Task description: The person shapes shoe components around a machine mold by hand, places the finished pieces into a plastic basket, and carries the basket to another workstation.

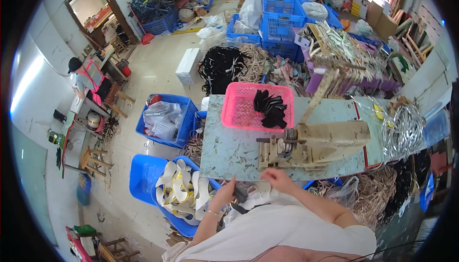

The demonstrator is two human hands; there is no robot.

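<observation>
My left hand (224, 194) is at the near edge of the worktable, closed on a small dark grey piece of material (240, 194). To its right, my right hand (278, 179) is raised just in front of the machine with its fingers curled together. Whether anything is pinched in them is too small to tell. A worn, beige sewing-type machine (334, 140) stands on the pale green worktable (224, 149). Behind it sits a pink plastic basket (234, 111) with several black pieces (271, 109) inside.
Left of the table, a blue tub (143, 178) stands by white curved strips (179, 188). Another blue crate (165, 99) contains plastic bags. Silvery strips (401, 130) lie at the table's right end. A co-worker (91, 80) sits at a far-left bench.
</observation>
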